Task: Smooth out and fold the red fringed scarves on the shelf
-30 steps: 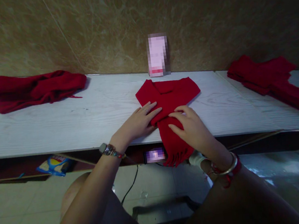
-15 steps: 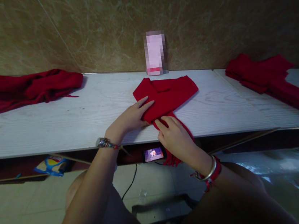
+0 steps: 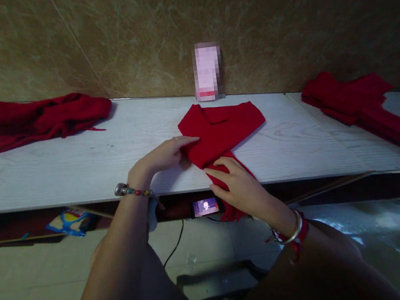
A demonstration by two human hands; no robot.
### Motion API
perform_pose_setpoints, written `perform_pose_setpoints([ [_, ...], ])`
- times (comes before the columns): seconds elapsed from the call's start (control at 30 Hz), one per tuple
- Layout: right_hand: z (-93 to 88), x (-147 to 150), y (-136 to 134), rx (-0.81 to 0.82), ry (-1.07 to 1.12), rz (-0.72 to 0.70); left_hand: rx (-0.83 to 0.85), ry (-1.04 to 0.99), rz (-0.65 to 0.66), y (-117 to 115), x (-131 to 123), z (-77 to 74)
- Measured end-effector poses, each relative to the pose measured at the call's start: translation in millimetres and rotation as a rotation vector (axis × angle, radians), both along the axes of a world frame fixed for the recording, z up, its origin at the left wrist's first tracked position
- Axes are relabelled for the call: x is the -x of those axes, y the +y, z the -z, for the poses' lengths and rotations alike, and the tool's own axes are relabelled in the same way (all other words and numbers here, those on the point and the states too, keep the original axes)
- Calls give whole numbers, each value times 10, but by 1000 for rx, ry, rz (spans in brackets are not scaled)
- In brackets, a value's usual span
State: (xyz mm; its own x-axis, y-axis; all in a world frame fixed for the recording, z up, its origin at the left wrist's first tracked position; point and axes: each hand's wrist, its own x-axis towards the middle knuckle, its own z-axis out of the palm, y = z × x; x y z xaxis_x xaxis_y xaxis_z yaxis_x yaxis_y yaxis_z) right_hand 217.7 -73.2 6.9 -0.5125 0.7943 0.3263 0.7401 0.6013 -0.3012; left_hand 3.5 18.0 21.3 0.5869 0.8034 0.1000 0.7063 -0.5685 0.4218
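A red scarf [image 3: 220, 133] lies folded in a crossed loop on the white wood-grain table [image 3: 139, 128], its fringed end hanging over the front edge. My left hand [image 3: 164, 155] is at the scarf's left side, its index finger stretched out onto the cloth and the other fingers partly hidden. Lower down, my right hand [image 3: 239, 181] rests on the hanging tail just below the crossing, with its fingers spread. Neither hand grips the cloth.
Another red cloth bundle [image 3: 39, 118] lies at the left, and a stack of red scarves [image 3: 350, 100] at the right. A blurred pink box [image 3: 207, 71] stands against the wall. Below the tabletop are a lit phone [image 3: 205, 206] and a blue snack bag [image 3: 71, 222].
My left hand has drawn back a little to the left, its index finger now pointing across the cloth. My right hand has shifted slightly down and right, its fingers spreading. The scarf looks unchanged.
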Motion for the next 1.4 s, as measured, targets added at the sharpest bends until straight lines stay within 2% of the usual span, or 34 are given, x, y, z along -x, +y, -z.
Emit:
perform_pose_setpoints([
  [0.17, 36, 18, -25, -34, 15, 64, -34, 6, -86, 5, -27, 3],
  [0.27, -25, -10, 12, -36, 33, 67, -65, -79, -167, 48, -78, 29],
  [0.33, -97, -83, 104, -47, 80, 100, -63, -178, -270, 81, -139, 44],
  [0.43, -156, -239, 331, -103, 87, 191, 52, -311, -452, 129, -235, 47],
  [0.57, -44, -399, 623, 9, -82, 217, 174, -369, -684, 199, -295, 23],
  [0.63, 35, -437, 700, 73, -140, 195, 187, -377, -732, 242, -312, 9],
  [0.83, 98, -494, 733, 60, -116, 88, 270, -440, -759, 348, -417, 10],
  [0.93, 90, -535, 742, 50, -97, 63, 237, -524, -783, 341, -400, 50],
  [1.07, 82, -572, 763, 45, -96, 43, 147, -531, -781, 261, -283, 80],
  [1.23, 77, -554, 772, 48, -90, 54, 140, -316, -826, 104, -263, -28],
  [1.3, 79, -538, 773, 50, -91, 76, 82, -208, -823, 32, -315, -89],
  [1.4, 79, -539, 785, 62, -96, 83, -113, -141, -670, -67, -416, -134],
])
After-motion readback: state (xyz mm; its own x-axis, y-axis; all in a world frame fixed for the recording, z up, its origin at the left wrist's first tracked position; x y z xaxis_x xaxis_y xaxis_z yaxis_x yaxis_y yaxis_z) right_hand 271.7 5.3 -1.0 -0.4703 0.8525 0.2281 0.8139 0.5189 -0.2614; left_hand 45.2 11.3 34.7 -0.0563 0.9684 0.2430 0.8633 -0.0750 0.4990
